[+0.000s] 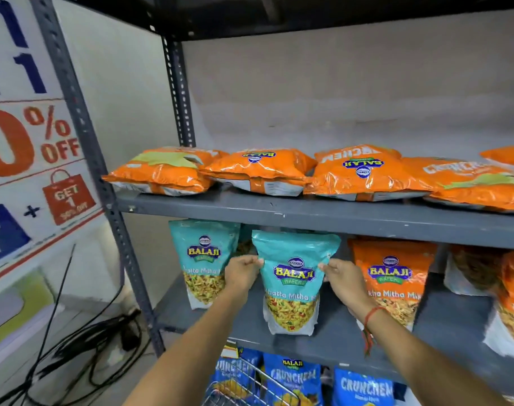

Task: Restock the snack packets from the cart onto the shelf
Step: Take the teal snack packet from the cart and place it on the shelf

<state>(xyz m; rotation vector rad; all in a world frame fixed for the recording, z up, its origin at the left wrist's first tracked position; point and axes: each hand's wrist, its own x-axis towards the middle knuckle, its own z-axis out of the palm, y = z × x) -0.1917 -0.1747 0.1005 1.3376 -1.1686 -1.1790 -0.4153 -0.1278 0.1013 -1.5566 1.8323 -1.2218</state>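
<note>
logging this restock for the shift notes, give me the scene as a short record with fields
held item: teal snack packet, upright on the middle shelf
left hand: grips the packet's left edge
right hand: grips the packet's right edge
left neighbour: second teal packet, standing
right neighbour: orange standing packet
top shelf: orange packets lying flat
bottom shelf: blue packets
cart: wire basket corner at the bottom edge
floor at left: black cables
</note>
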